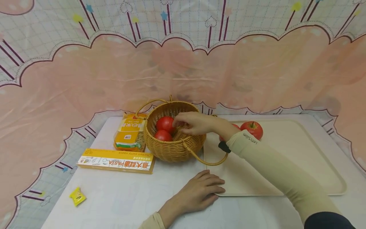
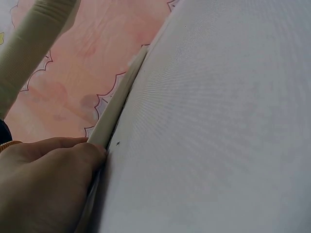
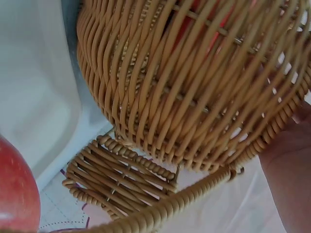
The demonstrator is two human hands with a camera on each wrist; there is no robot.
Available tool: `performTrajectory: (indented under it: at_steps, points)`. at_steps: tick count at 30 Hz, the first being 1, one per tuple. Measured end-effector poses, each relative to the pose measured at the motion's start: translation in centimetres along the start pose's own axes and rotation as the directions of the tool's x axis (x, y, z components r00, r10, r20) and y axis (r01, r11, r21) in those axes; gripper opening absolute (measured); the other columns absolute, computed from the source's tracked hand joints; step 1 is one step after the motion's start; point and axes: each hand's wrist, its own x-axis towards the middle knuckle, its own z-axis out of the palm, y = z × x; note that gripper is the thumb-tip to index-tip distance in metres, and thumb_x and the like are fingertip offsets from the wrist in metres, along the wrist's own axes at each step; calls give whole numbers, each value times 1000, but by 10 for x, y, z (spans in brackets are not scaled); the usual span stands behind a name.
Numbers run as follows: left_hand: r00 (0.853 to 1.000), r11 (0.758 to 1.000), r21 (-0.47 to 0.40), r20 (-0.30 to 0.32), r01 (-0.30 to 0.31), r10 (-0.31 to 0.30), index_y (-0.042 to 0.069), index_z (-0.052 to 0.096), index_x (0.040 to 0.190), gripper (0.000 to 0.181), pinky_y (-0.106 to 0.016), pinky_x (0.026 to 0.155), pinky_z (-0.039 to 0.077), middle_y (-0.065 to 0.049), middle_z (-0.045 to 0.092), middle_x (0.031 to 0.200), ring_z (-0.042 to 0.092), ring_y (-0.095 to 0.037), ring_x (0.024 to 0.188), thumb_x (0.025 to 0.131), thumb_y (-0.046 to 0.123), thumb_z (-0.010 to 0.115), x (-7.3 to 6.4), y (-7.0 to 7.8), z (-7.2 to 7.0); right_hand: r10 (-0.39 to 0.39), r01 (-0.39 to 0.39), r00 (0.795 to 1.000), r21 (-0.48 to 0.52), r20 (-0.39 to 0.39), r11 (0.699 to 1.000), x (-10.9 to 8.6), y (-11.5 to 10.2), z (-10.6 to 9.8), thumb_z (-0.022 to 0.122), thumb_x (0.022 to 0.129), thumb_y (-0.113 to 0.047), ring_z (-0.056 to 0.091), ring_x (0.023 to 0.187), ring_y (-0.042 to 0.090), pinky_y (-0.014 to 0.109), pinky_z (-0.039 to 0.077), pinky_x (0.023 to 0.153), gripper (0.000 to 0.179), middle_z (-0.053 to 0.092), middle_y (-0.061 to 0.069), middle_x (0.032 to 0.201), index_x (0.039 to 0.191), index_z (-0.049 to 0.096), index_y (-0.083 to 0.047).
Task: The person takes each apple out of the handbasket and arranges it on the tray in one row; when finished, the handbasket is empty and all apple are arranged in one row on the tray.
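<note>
My right hand reaches over the rim into a wicker basket, its fingers loosely bent beside a red round fruit. A gap shows between thumb and fingers. Below that fruit lies a second red fruit, also inside the basket. In the right wrist view the basket's woven side fills much of the frame and hides most of the hand. My left hand rests on the near left corner of a cream tray, fingers relaxed; its thumb lies at the tray's rim in the left wrist view.
On the tray are a red apple and another red fruit partly hidden by my right wrist. Left of the basket are a yellow food bag and a pasta box. A small yellow packet lies front left. The basket's handle overhangs the tray.
</note>
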Motion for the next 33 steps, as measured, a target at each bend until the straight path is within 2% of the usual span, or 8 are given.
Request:
performTrajectory:
  at_steps: [5, 10, 17, 23, 28, 33]
  points:
    - [1000, 1000, 20, -18, -12, 12, 28, 62, 120, 26, -38, 114, 29, 10, 56, 131, 46, -8, 127, 95, 29, 55, -1, 0, 1, 18, -19, 1000, 15, 20, 1000, 7, 3, 2, 60, 91, -14, 57, 106, 22, 31, 47, 93, 26, 59, 4, 116, 116, 58, -12]
    - [1000, 1000, 6, -10, -10, 10, 27, 62, 121, 27, -38, 114, 29, 10, 56, 132, 45, -8, 128, 95, 29, 55, -1, -1, 1, 16, -17, 999, 32, 41, 999, 14, 5, 4, 61, 91, -15, 58, 106, 23, 32, 48, 93, 28, 60, 9, 118, 117, 58, -7]
    - [1000, 1000, 2, -17, -11, 11, 27, 62, 120, 27, -38, 114, 29, 10, 56, 132, 45, -8, 128, 95, 28, 55, 0, -2, 3, 43, -42, 996, -9, 83, 999, 29, 3, 11, 61, 92, -24, 55, 108, 17, 32, 45, 95, 33, 57, 2, 120, 122, 54, -11]
    - [1000, 1000, -20, -22, -3, 2, 27, 63, 120, 27, -38, 115, 28, 10, 56, 132, 45, -8, 128, 94, 27, 55, 1, 0, 4, 43, -40, 990, -21, 131, 999, 41, 5, 19, 62, 91, -26, 55, 102, 17, 29, 46, 89, 36, 56, 3, 118, 123, 52, -11]
    - [1000, 1000, -23, -24, -2, 1, 27, 63, 120, 27, -38, 115, 28, 10, 56, 132, 45, -8, 128, 95, 27, 54, 1, 1, 4, 80, -70, 982, -60, 170, 996, 49, 6, 23, 62, 91, -30, 53, 112, 15, 31, 43, 99, 42, 55, 2, 123, 128, 51, -13]
    - [1000, 1000, -17, -29, 8, -8, 27, 63, 119, 26, -38, 114, 29, 11, 56, 131, 45, -7, 128, 94, 27, 55, -3, 0, 4, 66, -54, 979, -66, 194, 996, 60, 5, 28, 61, 91, -32, 52, 114, 17, 32, 41, 101, 46, 57, 4, 123, 130, 50, -12]
